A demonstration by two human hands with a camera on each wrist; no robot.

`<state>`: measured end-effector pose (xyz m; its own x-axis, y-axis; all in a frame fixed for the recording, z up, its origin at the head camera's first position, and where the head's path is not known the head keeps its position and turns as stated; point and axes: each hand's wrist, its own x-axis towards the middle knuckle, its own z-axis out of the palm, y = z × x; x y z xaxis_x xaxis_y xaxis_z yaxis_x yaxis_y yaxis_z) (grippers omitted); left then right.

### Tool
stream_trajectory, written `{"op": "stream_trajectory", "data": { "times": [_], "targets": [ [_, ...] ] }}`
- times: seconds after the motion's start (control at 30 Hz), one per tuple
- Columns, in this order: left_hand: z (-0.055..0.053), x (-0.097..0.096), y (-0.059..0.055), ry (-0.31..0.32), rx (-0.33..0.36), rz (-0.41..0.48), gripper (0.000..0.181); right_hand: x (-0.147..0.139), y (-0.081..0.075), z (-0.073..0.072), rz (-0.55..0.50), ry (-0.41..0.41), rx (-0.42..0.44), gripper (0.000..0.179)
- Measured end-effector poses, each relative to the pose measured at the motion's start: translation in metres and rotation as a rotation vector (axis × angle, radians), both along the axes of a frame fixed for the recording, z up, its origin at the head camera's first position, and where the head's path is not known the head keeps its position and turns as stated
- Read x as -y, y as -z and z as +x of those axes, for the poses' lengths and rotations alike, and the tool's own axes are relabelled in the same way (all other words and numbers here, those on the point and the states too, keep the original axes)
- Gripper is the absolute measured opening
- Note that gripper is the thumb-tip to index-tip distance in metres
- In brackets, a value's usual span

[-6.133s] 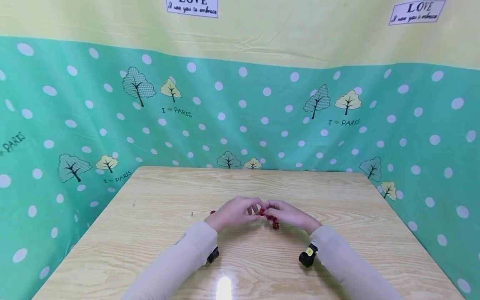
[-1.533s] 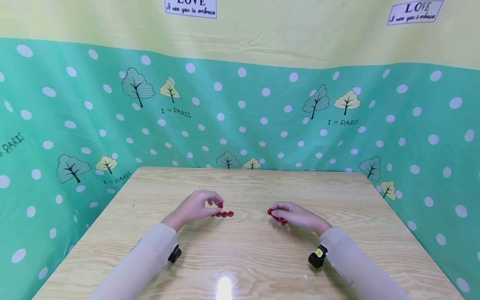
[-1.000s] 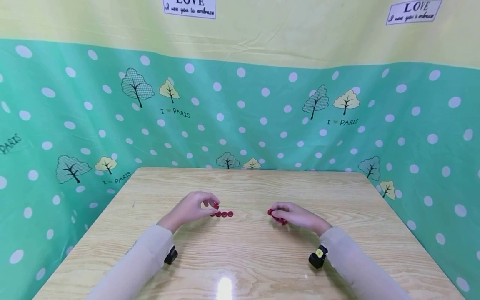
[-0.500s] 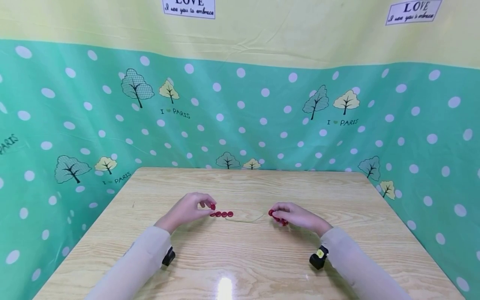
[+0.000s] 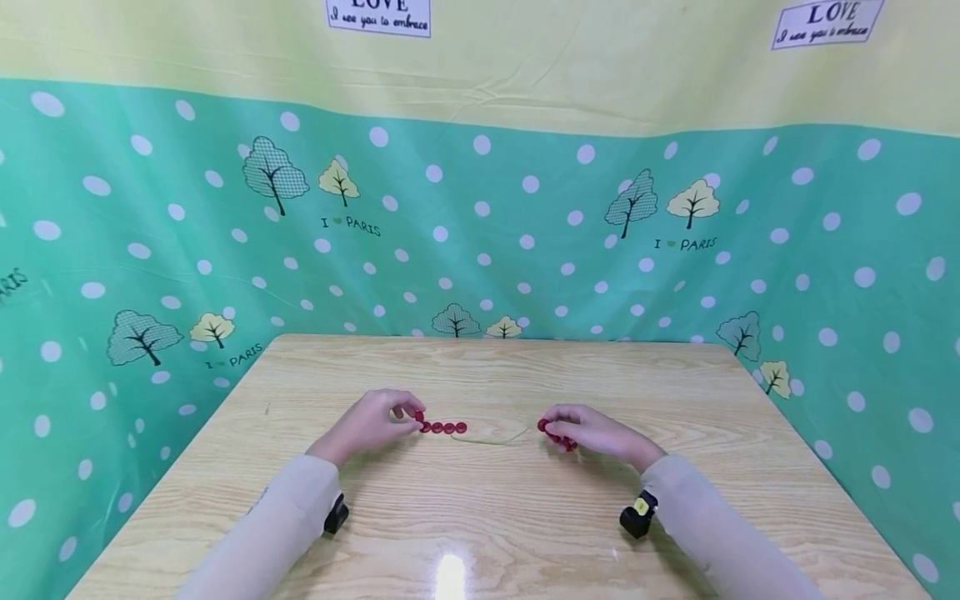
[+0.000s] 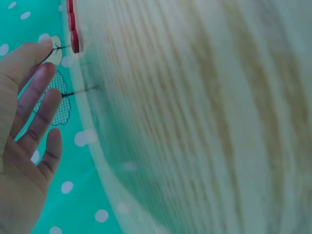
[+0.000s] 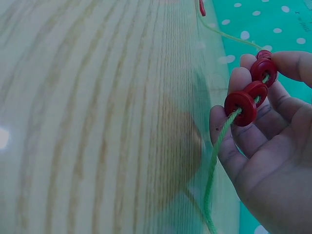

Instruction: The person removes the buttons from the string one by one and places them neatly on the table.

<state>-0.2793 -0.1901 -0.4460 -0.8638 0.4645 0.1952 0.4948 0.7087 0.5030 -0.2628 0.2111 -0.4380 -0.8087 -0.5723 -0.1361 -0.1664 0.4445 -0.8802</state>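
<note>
- Table (image 5: 495, 500): light wood-grain top, one pale glare spot (image 5: 450, 577) towards the near side, one small dark mark (image 5: 267, 409) near the left edge.
- Curtain (image 5: 480, 225): rises behind the far edge and along both side edges; yellow above, green with white dots below.
- Printed trees (image 5: 456, 320): one pair above the middle of the far edge, another by the far right corner.
- "LOVE" panels (image 5: 378, 17): two, on the yellow.

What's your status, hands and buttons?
Left hand pinching one button by row's left end. Right hand holding strung buttons. String trailing toward row; no obstacle seen.
</note>
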Motion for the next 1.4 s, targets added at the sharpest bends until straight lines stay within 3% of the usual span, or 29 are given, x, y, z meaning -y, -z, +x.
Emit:
{"op": "stream_trajectory", "data": {
  "times": [0.5, 1.0, 1.4],
  "targets": [
    [-0.0046, 0.0034, 0.0092, -0.005, 0.063, -0.009, 0.019, -0.0015, 0.0034, -0.0012, -0.006, -0.003, 0.011, 0.031],
    [-0.0053, 0.0053, 0.0096, -0.048, 0.075, -0.05, 0.014, -0.0034, 0.0058, -0.0024, 0.014, -0.009, -0.003, 0.033],
    [-0.0045, 0.004, 0.0084, -0.081, 0.109, -0.062, 0.02, -0.0016, 0.0032, 0.0014, 0.01, 0.006, 0.0, 0.032]
  ]
}}
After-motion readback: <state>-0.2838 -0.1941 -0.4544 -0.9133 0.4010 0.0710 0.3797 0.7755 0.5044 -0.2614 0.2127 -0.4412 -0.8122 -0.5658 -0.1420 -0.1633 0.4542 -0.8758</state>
